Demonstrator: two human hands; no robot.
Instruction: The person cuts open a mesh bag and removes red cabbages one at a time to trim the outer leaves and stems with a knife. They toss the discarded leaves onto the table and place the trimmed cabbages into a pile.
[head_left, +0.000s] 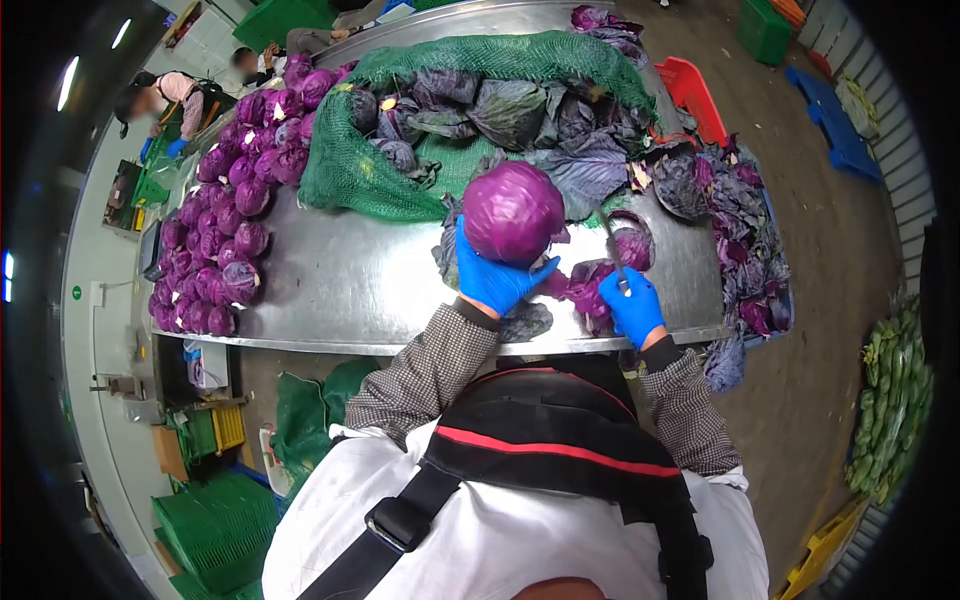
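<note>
My left hand [495, 278], in a blue glove, is wrapped round the underside of a smooth purple cabbage [514, 213] and holds it above the metal table [345, 275]. My right hand [634, 306], also gloved in blue, grips a knife [612, 245] whose thin blade points away from me. Loose purple leaves [592, 292] lie on the table between my hands. Behind the held cabbage, a green mesh sack [380, 195] lies open with several dark-leaved cabbages [508, 112] in it.
Many trimmed cabbages [228, 215] are piled along the table's left side. Discarded leaves [745, 250] fill a blue-edged container at the right, near a red crate [692, 98]. Two other people work at the far left. Bagged green vegetables [885, 405] stand on the right.
</note>
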